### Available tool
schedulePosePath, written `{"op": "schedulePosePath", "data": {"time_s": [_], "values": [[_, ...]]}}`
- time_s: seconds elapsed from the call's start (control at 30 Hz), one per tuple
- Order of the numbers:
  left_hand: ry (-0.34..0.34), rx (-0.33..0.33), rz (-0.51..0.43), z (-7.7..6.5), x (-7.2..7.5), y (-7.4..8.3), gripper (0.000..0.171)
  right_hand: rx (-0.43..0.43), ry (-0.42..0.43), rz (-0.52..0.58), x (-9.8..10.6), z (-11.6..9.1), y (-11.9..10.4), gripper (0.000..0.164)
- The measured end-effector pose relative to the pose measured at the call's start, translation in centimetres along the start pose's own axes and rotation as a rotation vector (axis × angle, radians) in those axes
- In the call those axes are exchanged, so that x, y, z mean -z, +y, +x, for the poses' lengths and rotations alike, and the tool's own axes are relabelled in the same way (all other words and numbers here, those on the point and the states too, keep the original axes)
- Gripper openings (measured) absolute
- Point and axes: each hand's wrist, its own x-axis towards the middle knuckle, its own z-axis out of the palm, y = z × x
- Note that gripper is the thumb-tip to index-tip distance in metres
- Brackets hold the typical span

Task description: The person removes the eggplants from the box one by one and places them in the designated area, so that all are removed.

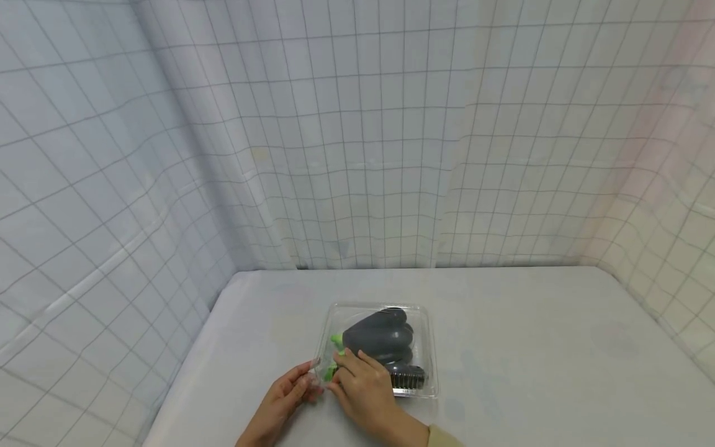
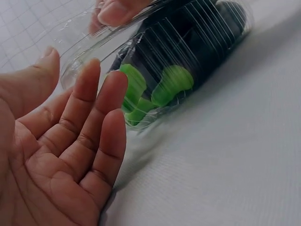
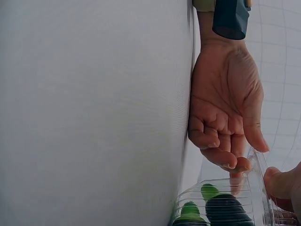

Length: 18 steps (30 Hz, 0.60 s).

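In the head view, a clear plastic clamshell box [image 1: 431, 360] lies on the table, holding several dark eggplants [image 1: 380, 338] with green stems. At its near left corner is my left hand [image 1: 285, 394], thumb and index finger on either side of the rim. Its other fingers extend loosely beside the ribbed wall in the left wrist view. My right hand [image 1: 365, 388] reaches over the near left part of the lid, fingertips on top. The right thumb [image 3: 278, 182] is at the lid's rim in the right wrist view; the hand covers some stems.
A white cloth covers the table [image 1: 519, 347]. Behind it and along both sides hang white curtains [image 1: 385, 143] with a dark grid pattern. A dark device [image 3: 230, 19] is strapped at my left wrist, below a light sleeve.
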Motion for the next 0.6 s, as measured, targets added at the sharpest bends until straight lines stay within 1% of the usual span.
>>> {"op": "schedulePosePath", "data": {"time_s": [0.13, 0.3, 0.47, 0.6], "values": [[-0.025, -0.03, -0.02, 0.1, 0.23, -0.05, 0.049, 0.03, 0.017, -0.045, -0.05, 0.02, 0.03, 0.024], [-0.024, -0.025, -0.038, 0.19, 0.21, -0.06, 0.049, 0.054, 0.023, -0.074, 0.07, 0.02, 0.08, 0.024], [-0.007, -0.031, -0.052, 0.05, 0.05, 0.05, 0.051, 0.056, 0.009, -0.028, 0.45, 0.25, 0.07, 0.021], [0.008, -0.038, -0.058, -0.13, -0.15, 0.04, 0.052, 0.077, -0.038, -0.02, 0.68, 0.6, -0.04, 0.023]]}}
